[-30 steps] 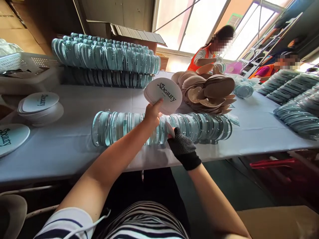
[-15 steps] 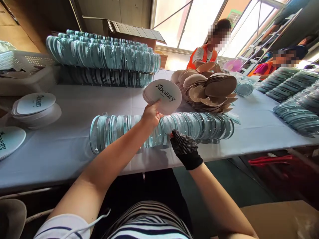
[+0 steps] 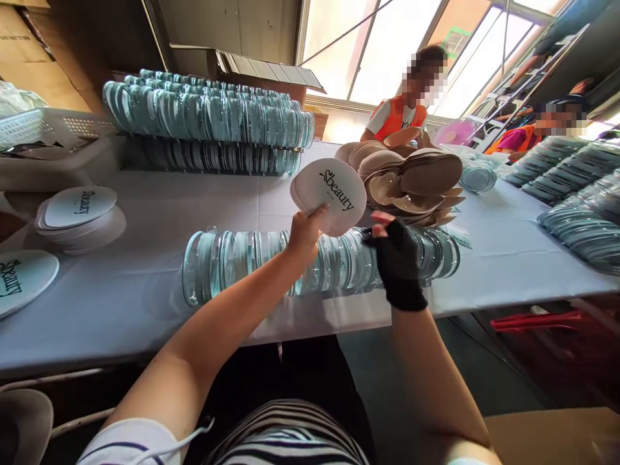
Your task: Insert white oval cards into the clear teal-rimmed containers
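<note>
My left hand (image 3: 306,236) grips a stack of round white cards (image 3: 329,194) by its lower edge. The top card has a black "beauty" print. Beneath that hand runs a row of round, clear, teal-tinted pieces (image 3: 242,255), standing on edge along the table's front; pale inserts show in some of them. My right hand (image 3: 397,261), in a black dotted glove with bare fingertips, hovers over the right part of this row. Its fingers are apart, somewhat blurred, with nothing seen in them, just right of the card stack.
More teal rounds (image 3: 208,116) stand in tiers at the back left. Brown oval pieces (image 3: 431,171) are heaped beyond the row. Other card stacks (image 3: 80,216) lie at left near a white basket (image 3: 58,161). A person in an orange vest (image 3: 400,119) is across the white table (image 3: 203,200).
My right hand has lifted off the row and moved up and right, its fingers spreading. The card stack in my left hand has shifted slightly right in view.
</note>
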Motion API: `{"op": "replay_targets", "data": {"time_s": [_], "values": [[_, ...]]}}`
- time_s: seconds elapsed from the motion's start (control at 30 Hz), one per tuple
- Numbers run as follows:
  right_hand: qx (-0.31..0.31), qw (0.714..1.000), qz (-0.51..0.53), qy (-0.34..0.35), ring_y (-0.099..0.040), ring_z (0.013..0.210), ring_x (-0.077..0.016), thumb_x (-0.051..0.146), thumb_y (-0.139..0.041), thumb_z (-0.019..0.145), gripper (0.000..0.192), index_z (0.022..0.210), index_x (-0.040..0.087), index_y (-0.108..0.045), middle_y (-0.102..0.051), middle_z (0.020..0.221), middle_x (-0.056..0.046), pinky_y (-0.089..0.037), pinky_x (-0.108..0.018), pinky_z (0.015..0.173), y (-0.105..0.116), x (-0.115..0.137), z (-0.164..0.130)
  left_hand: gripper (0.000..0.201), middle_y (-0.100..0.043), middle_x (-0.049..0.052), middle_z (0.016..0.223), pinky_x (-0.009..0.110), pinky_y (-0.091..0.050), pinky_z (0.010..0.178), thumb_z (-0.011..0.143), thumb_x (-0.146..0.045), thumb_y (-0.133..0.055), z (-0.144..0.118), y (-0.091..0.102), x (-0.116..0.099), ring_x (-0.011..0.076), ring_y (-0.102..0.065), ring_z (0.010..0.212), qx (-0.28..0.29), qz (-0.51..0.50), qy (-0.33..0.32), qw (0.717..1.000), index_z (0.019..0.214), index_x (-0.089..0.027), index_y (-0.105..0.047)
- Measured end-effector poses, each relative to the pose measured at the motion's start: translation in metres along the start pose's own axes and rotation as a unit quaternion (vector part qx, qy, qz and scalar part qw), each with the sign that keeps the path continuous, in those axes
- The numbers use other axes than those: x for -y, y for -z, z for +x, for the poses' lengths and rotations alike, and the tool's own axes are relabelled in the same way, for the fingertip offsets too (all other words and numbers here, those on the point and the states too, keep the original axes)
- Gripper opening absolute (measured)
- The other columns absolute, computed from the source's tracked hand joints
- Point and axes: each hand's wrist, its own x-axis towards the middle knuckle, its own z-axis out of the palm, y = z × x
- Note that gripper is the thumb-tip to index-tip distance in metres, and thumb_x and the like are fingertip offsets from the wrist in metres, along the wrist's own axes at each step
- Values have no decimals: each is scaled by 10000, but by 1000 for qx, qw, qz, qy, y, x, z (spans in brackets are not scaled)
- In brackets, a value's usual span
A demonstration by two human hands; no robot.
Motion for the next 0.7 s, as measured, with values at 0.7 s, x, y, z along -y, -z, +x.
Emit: {"op": "replay_targets", "data": {"time_s": [0.7], "values": [[85,942,-322,31,-602,504,-212,372,-398,920,400,1201,193,-620,-683,671,-69,-337,-261,445,33,49,-130,482,-654,73,1252,505,-397,1074,733,-196,-760,14,51,-58,255,-567,1220,-61,0,-4,998,1192,-252,-624]]}}
